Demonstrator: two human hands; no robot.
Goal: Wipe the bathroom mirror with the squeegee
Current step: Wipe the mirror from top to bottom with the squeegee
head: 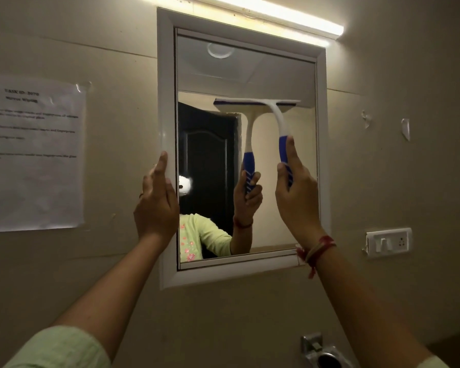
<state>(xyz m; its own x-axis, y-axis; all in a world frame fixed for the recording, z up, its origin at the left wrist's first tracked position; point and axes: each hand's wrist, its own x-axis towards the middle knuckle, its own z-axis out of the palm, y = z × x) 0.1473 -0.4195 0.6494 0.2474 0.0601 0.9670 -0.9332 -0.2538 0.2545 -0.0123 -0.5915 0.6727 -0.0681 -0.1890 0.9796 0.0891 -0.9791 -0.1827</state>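
Note:
A mirror (282, 75) in a white frame (166, 75) hangs on the beige wall. My right hand (298, 197) grips the blue handle of a white squeegee (275, 112), whose blade lies flat on the glass about a third of the way down. The glass above the blade looks hazy, and below it the reflection is sharp. My left hand (157, 200) rests on the frame's left edge with fingers straight. The mirror reflects the squeegee, a hand, a light green sleeve and a dark door.
A lit tube light (276, 14) runs above the frame. A printed sheet (32, 152) is taped to the wall at left. A white switch plate (388, 243) sits at right, and a metal fitting (322, 351) juts out below.

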